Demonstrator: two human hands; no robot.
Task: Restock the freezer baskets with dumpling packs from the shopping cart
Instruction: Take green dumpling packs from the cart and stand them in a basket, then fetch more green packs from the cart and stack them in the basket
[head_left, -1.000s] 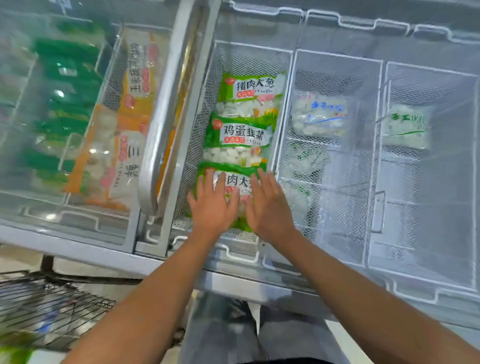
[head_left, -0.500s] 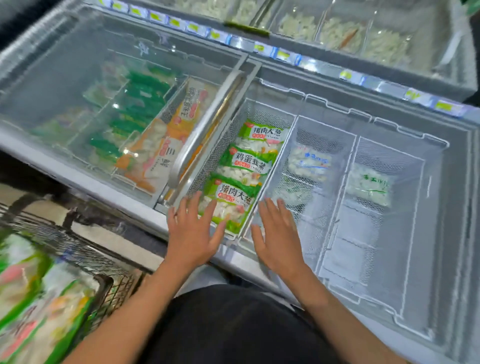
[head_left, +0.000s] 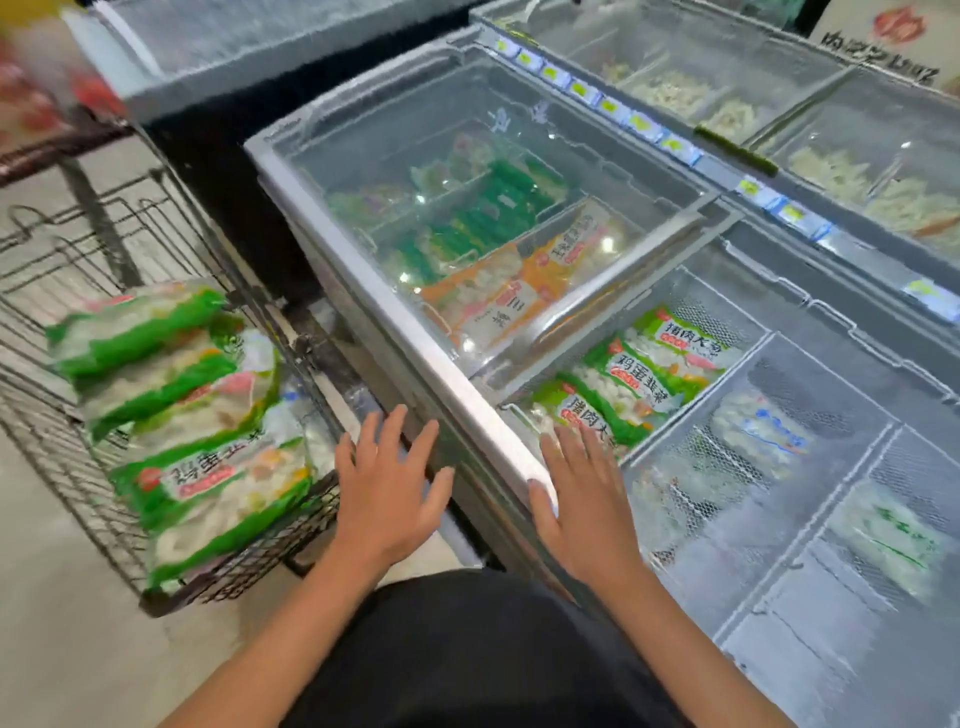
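Dumpling packs (head_left: 208, 457) are lying stacked in the shopping cart (head_left: 104, 483), with three more sitting in the freezer basket (head_left: 628, 384)
Both hands are hovering empty with fingers spread, the left hand (head_left: 387, 499) near the cart, the right hand (head_left: 584, 506) over the freezer rim (head_left: 415, 358); each pack is probably going to feel lumpy, floppy and slick (frosted film), so gripping across the middle looks safest

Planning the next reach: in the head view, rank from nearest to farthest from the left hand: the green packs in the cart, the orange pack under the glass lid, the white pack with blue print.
From the left hand:
1. Green packs in the cart, just left.
2. Orange pack, up right, under the lid.
3. White pack with blue print, far right basket.
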